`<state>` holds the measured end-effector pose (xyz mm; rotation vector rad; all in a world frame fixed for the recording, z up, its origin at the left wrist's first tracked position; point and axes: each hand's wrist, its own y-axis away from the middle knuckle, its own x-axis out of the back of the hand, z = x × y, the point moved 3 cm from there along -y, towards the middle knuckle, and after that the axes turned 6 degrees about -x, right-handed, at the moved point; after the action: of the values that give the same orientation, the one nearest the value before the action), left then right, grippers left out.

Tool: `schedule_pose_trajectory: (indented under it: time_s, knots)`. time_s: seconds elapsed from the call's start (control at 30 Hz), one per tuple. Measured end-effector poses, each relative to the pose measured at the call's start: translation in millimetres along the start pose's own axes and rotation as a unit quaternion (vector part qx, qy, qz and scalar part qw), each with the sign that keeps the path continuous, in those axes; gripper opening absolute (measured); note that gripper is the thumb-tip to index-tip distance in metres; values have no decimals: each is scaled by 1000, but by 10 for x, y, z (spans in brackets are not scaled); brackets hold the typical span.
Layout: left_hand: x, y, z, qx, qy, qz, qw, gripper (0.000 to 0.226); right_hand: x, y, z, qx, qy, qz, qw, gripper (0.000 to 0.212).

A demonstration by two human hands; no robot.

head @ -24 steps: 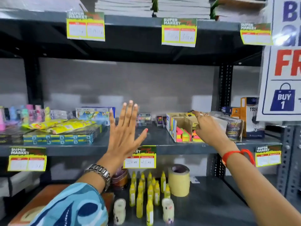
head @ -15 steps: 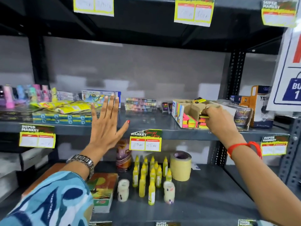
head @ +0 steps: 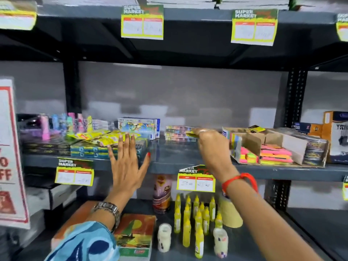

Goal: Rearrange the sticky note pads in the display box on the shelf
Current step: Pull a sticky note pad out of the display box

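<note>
A cardboard display box sits on the right of the middle shelf, holding neon pink, orange and yellow sticky note pads in its compartments. My right hand is left of the box, fingers closed on a small yellow pad held above the shelf near a low stack of pastel packs. My left hand is open with fingers spread, hovering in front of the shelf edge, holding nothing.
Yellow packets lie on stacked boxes at the left of the shelf. Orange and blue cartons stand right of the display box. Below stand several yellow glue bottles, a tape roll and a notebook. Price tags hang on shelf edges.
My right hand has left the display box and moved left with a small yellow pad. My left hand has stayed open. The camera has swung left.
</note>
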<state>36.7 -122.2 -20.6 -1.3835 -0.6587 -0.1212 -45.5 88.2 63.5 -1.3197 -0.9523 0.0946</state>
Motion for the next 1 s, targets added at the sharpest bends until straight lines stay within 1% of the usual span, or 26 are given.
schedule_pose_trajectory:
  time_s: [0.07,0.17,0.27,0.3,0.37,0.43,0.5,0.57,0.67,0.77,0.8,0.87,0.93,1.0]
  knots:
    - [-17,-4,-8,-4,8,9,1000,78,-214,-25,-194,-4,1,-74,997,27]
    - [-34,17,-13,-17,8,16,1000,74,-464,-66,-281,-34,-28,-164,985,27]
    - [-34,33,-24,-24,12,18,999,73,-610,-70,-260,-22,-90,-266,959,41]
    - [-33,35,-25,-25,14,20,999,73,-604,-53,-229,-22,-110,-282,953,44]
    - [-29,39,-14,-33,14,25,999,71,-495,-13,-117,-28,-117,-262,958,43]
    - [-32,64,-12,-46,8,34,998,70,-307,54,24,-19,-92,-205,974,41]
    - [-51,117,-1,-57,8,51,997,69,-89,161,203,-14,-92,-152,984,43]
    - [-70,158,8,-54,14,70,996,68,75,231,443,-30,-83,-100,991,42]
    - [-97,184,46,-42,28,92,994,68,212,265,858,-83,-25,-22,996,30]
    - [-103,185,58,-31,40,110,993,67,293,269,1228,-169,24,21,985,26]
    - [-108,190,63,-28,44,113,992,67,313,277,1345,-196,36,23,980,25]
    - [-116,189,50,-21,48,117,992,66,301,274,1519,-213,67,-2,975,29]
    - [-127,186,52,-19,51,121,991,65,264,292,1612,-196,102,-68,973,33]
    - [-143,189,54,-19,52,125,991,64,262,334,1625,-174,113,-100,973,31]
